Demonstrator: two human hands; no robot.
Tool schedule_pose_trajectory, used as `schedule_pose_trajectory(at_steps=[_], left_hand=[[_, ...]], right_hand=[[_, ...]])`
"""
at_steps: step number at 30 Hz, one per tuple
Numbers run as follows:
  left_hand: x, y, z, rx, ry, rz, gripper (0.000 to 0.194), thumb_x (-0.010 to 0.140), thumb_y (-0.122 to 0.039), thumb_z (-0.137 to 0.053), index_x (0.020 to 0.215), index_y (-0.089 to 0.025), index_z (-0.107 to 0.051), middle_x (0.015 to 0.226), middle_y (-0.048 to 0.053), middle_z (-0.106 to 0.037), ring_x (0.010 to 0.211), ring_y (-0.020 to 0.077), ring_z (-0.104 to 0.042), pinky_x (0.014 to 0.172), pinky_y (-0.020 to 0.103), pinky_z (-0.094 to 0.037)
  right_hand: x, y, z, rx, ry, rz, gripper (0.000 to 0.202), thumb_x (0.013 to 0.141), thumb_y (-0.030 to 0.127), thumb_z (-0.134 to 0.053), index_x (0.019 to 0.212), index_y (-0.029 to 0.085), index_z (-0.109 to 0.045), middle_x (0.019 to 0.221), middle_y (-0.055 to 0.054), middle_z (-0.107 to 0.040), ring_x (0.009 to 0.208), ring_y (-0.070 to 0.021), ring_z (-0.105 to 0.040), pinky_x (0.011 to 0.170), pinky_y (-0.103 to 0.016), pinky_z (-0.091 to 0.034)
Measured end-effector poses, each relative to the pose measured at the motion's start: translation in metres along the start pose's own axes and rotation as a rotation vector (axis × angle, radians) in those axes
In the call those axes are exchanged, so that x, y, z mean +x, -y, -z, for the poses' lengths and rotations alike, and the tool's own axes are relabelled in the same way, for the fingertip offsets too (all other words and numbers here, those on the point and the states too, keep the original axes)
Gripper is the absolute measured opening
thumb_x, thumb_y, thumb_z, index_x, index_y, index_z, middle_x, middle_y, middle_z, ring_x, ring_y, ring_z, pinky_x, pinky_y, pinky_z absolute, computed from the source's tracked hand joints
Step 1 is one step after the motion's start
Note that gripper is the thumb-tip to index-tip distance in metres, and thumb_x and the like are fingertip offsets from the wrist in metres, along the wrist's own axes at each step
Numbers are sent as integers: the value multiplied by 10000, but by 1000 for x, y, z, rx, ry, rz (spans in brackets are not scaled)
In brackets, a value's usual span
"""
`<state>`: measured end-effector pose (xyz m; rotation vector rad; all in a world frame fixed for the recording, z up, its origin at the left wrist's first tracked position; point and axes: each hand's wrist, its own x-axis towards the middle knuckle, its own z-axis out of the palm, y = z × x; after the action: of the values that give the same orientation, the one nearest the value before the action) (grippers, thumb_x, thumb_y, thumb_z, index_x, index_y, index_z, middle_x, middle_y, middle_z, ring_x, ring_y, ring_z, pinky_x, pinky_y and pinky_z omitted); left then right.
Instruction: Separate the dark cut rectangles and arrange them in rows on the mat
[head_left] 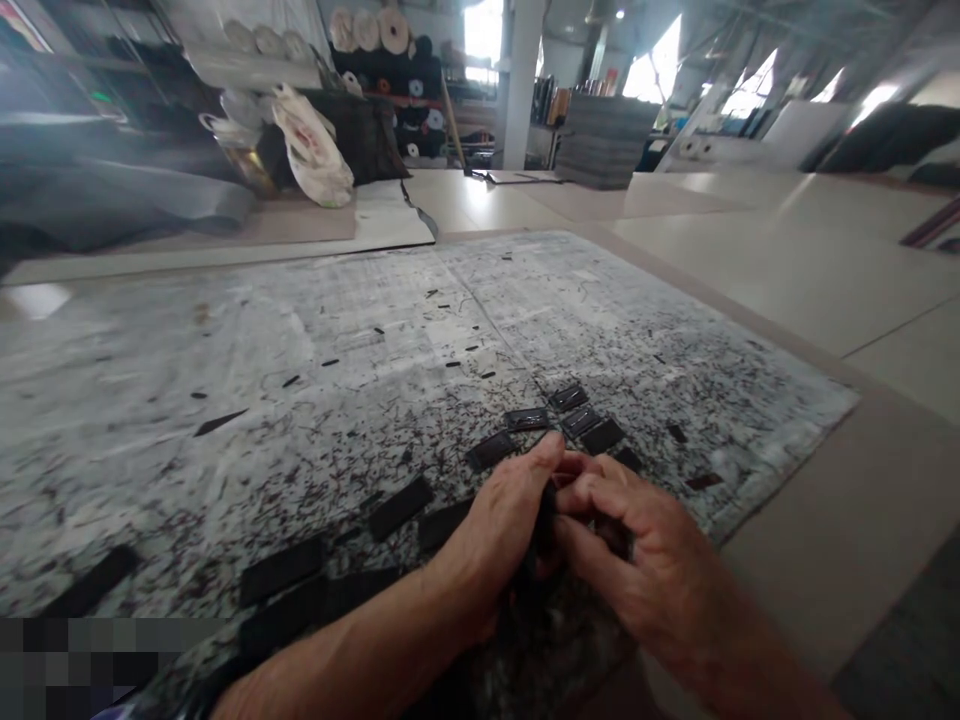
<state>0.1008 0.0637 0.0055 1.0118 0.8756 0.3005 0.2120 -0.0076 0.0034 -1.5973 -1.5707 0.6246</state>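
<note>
My left hand (501,522) and my right hand (637,530) meet above the near edge of a speckled work table. Between them is a small dark piece (541,525), partly covered by my fingers; its exact kind cannot be made out. The left hand is closed around it with the thumb up, while the right fingers pinch at its side. Just beyond the hands lie several small black rectangular pieces (527,419), some with a shiny frame. Larger black rectangular strips (401,507) lie to the left of my left hand, some partly behind my forearm.
Dark trimmings and scraps (221,422) litter the whitish table sheet (360,300). A pale bag (311,150) stands on a surface at the back left. Rolls of material (394,32) fill shelves behind, near a white pillar (519,90) and a grey stack of sheets (606,140).
</note>
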Motion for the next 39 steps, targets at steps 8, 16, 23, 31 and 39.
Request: schedule_pose_trajectory(at_steps=[8,16,23,31,39], left_hand=[[11,3,12,6,208,14,423,769,-612,-494,815,-198,-566,373,-81,-424,279,43,-292,282,125,-216],[13,6,11,7,205,-45,268,796,-435,-563,694,-205,-471,359,-115,-388,273,29,-269,277,115,-190],[13,8,11,37,176,-111,220,797,-383,-555,862,-173,-561,347,-116,-384,275,32,-263,295,125,-180],[12,8,8,128,165,-210,82,858,-205,-529,872,-134,-568,528,-94,-460,327,18,-314,300,146,-213],[18,4,15,212,71,-366,201,899,-326,-482,904,-139,-554,601,-71,-462,389,34,-350,335,162,-291]], right_hand=[[-2,-13,17,51,-27,-254,267,782,348,-558,578,196,-476,559,45,-428,514,-109,-404,469,-227,-313],[-9,-26,17,461,32,-392,320,721,460,-664,675,168,-542,573,53,-435,524,-89,-383,483,-205,-320],[-17,-26,21,478,-84,-474,289,669,410,-714,787,167,-612,624,44,-560,521,-99,-529,500,-212,-413],[-23,-30,20,454,-193,-501,354,637,435,-733,814,152,-616,566,33,-573,466,-108,-510,457,-220,-397],[-34,-24,27,380,-313,-444,384,654,493,-704,812,173,-561,653,-1,-620,480,-113,-514,487,-244,-422]])
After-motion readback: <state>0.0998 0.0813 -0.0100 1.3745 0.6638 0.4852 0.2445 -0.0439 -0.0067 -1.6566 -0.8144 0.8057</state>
